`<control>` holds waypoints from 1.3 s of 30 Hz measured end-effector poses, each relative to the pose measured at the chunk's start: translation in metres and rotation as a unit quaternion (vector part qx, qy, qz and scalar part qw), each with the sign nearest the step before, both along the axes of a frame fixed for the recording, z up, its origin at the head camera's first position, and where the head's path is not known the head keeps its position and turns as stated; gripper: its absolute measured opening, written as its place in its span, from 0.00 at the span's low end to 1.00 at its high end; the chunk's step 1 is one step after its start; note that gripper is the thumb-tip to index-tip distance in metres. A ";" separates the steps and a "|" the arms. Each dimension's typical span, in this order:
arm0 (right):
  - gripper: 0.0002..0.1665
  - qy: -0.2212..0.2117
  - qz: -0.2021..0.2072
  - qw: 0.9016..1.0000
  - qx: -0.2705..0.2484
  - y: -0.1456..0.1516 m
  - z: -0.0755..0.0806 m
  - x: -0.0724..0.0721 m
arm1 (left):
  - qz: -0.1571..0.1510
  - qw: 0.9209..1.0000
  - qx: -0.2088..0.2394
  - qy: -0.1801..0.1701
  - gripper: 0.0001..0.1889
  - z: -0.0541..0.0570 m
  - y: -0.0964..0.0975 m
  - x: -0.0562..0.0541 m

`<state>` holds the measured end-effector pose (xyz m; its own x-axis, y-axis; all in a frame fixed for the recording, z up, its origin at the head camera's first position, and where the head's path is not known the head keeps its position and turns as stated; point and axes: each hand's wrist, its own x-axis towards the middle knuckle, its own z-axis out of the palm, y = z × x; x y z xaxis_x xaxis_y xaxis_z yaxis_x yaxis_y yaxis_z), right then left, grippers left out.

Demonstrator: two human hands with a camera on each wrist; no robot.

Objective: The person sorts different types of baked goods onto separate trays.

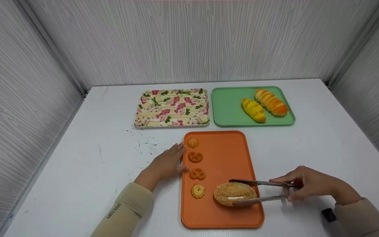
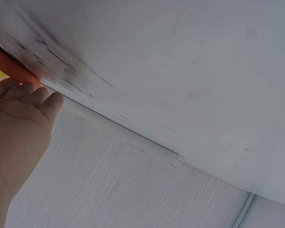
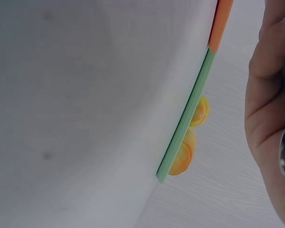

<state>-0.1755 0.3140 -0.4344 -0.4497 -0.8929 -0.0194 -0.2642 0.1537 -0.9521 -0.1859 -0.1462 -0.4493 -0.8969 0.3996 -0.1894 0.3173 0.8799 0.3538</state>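
Note:
My right hand (image 1: 311, 185) grips a pair of metal tongs (image 1: 268, 198), whose arms lie along both sides of a sesame-covered bread roll (image 1: 230, 191). The roll is over the lower right part of an orange tray (image 1: 222, 217). My left hand (image 1: 167, 163) rests at the tray's left edge, fingers straight and thumb apart, and in the left wrist view its fingertips meet the orange rim (image 2: 19, 71). Down the tray's left side runs a column of small baked pieces: a star-like cookie (image 1: 192, 143), two pretzels (image 1: 195, 157) and a round scalloped cookie (image 1: 198, 191).
Behind the orange tray, a green tray (image 1: 225, 108) holds a yellow bread (image 1: 253, 110) and a longer orange-brown bread (image 1: 271, 102). A flower-patterned tray (image 1: 173, 108) lies to its left. Pale wood-grain panels (image 1: 192, 42) enclose the white table (image 1: 87, 158) at the back and sides.

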 end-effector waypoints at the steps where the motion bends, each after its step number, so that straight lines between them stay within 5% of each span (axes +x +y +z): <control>1: 0.34 -0.001 -0.002 1.000 0.001 0.000 0.000 -0.001 | 0.000 1.000 0.001 0.000 0.43 0.000 0.000 0.000; 22: 0.30 0.079 -0.046 0.996 -0.011 -0.016 0.021 -0.043 | 0.003 1.000 0.002 0.001 0.44 0.000 0.000 0.000; 32: 0.29 0.113 -0.151 0.982 0.023 -0.029 0.035 -0.062 | 0.004 1.000 0.003 0.005 0.43 -0.002 0.000 -0.001; 39: 0.32 0.104 -0.244 0.961 0.075 -0.036 0.037 -0.076 | 0.004 1.000 0.004 0.005 0.43 -0.001 0.000 0.000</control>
